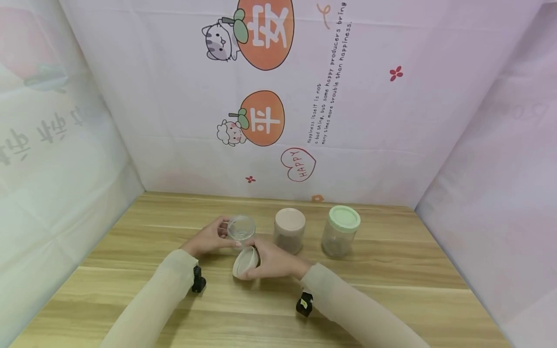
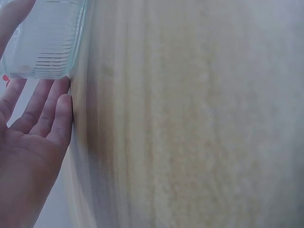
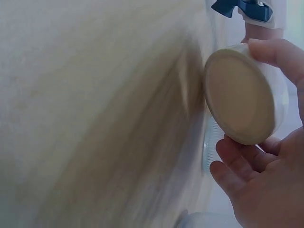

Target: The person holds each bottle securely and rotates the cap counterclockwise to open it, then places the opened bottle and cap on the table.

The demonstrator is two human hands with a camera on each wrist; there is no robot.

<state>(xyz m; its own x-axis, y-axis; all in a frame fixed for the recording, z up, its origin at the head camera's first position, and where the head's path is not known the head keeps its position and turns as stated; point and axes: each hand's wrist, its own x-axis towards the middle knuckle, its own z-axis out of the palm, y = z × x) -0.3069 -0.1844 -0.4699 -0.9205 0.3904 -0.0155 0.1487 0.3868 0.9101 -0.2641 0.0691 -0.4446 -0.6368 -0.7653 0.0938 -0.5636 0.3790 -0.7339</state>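
Note:
A clear glass jar [image 1: 241, 227] without a lid stands on the table at the middle left. My left hand [image 1: 212, 238] holds it from the left, thumb at the near side and fingers at the far side. In the left wrist view the ridged lower wall of the jar [image 2: 50, 45] shows between thumb and fingers. My right hand [image 1: 276, 260] grips a cream round lid [image 1: 245, 262] just in front of the jar. That lid [image 3: 240, 97] is tilted up on its edge, thumb on one side and fingers on the other.
Right of the hands stands a closed jar with a pinkish-beige lid [image 1: 290, 220]. Further right is another with a pale green lid [image 1: 344, 218]. A printed cloth [image 1: 357, 159] hangs behind the wooden table [image 1: 374, 309], with more cloth at both sides.

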